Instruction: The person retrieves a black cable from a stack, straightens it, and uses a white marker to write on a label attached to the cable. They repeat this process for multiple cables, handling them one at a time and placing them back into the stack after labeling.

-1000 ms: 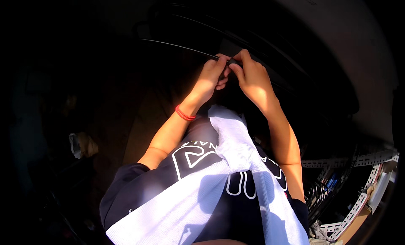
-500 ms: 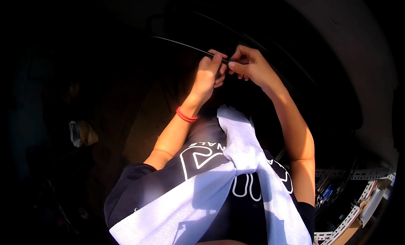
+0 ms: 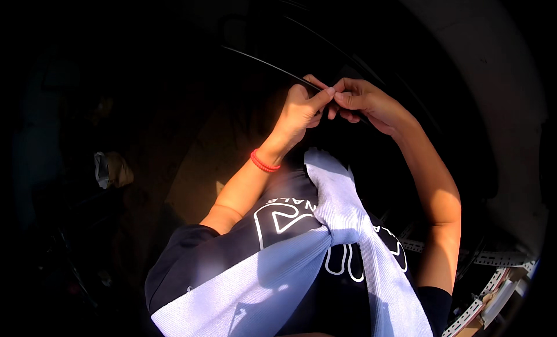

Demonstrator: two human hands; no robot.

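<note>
A long, thin dark strip (image 3: 261, 61) with a bright edge slants down from the upper left into my hands; whether it is a cable or a trim strip I cannot tell. My left hand (image 3: 300, 109) is closed around it, thumb stretched along its top. At its lower right end, the fingertips of my right hand (image 3: 374, 107) pinch together against the left thumb tip. What lies between those right fingertips is too small and dark to make out. The left wrist wears a red beaded bracelet (image 3: 265, 161).
A pale cloth (image 3: 342, 221) hangs knotted over my dark shirt. Perforated white metal rails (image 3: 493, 279) belong to a rack at lower right. A brown and white package (image 3: 114, 170) lies far left. A large dark curved surface (image 3: 418, 58) spans the upper right. Deep shadow hides much else.
Both hands have shifted right and slightly down, along with the strip. My left thumb has stretched out toward the right fingertips, and the two hands' tips now meet.
</note>
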